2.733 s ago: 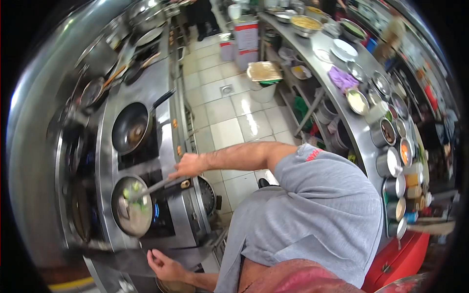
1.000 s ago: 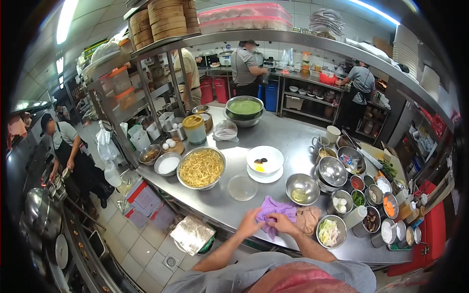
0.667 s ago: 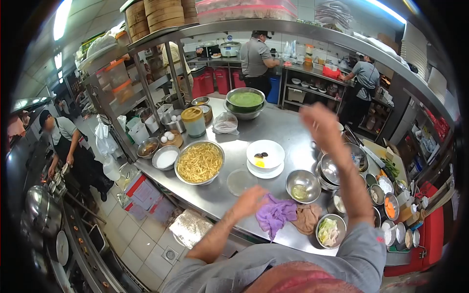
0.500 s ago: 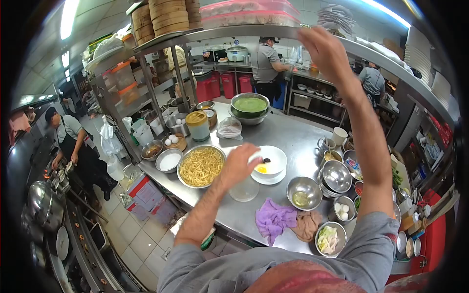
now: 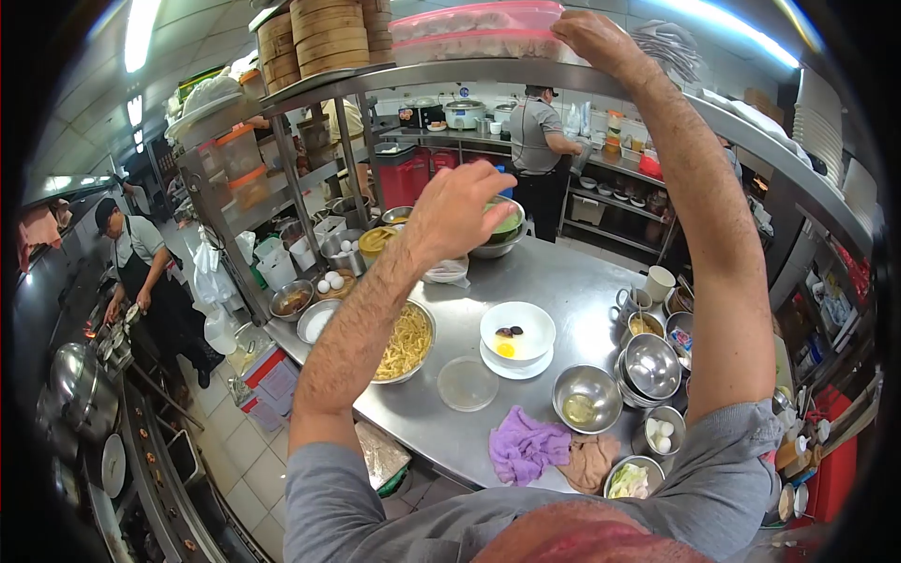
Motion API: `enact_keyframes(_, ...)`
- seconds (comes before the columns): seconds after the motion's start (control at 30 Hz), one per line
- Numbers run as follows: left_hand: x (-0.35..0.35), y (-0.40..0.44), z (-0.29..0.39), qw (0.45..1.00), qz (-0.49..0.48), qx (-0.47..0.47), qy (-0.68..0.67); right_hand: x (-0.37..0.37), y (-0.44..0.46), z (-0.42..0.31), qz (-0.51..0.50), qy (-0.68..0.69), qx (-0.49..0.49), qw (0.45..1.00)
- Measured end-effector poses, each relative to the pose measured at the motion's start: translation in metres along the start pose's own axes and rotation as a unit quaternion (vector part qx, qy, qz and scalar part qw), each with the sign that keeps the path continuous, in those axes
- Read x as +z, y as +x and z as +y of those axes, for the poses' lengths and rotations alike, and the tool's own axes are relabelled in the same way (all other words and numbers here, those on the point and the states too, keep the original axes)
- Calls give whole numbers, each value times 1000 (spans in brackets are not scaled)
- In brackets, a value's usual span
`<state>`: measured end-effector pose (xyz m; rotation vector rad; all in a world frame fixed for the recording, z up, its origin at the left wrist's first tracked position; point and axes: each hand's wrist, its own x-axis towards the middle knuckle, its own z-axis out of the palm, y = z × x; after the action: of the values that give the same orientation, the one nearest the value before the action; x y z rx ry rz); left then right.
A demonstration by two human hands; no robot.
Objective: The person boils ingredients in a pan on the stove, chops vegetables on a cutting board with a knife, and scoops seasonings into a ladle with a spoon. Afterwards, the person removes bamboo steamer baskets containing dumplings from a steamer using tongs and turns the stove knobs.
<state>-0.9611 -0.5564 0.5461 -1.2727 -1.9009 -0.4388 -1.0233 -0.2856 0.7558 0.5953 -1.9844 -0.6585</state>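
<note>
Raised high on the right, my right hand [image 5: 598,42] has its fingers closed at the corner of a pink lid [image 5: 540,16] on a stacked clear plastic container [image 5: 479,43] on the overhead shelf. My left hand [image 5: 462,211] hangs in the air above the counter, thumb apart from the bent fingers, holding nothing. Behind it, a bowl of green stuff [image 5: 508,221] is partly hidden. Below stands a white bowl [image 5: 537,345] with an egg yolk [image 5: 507,350] and dark pieces [image 5: 510,331], on a white plate [image 5: 516,371]. My left forearm partly covers a bowl of yellowish strips [image 5: 409,342].
A clear round lid [image 5: 467,384], a purple cloth [image 5: 528,444] and a steel bowl [image 5: 587,399] lie near the front edge. More steel bowls [image 5: 652,364] crowd the right. The metal shelf [image 5: 450,70] crosses overhead. Co-workers stand behind [image 5: 540,136] and at the left [image 5: 141,263].
My right hand has moved left and up to the container's pink lid. My left hand has risen from over the white bowl, uncovering it. The co-worker behind appears farther right.
</note>
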Motion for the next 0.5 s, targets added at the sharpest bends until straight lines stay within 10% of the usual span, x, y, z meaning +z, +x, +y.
enact_keyframes(0.5,0,161,-71,964,261,30,39,-1,10,-16,236,-28,-28,971)
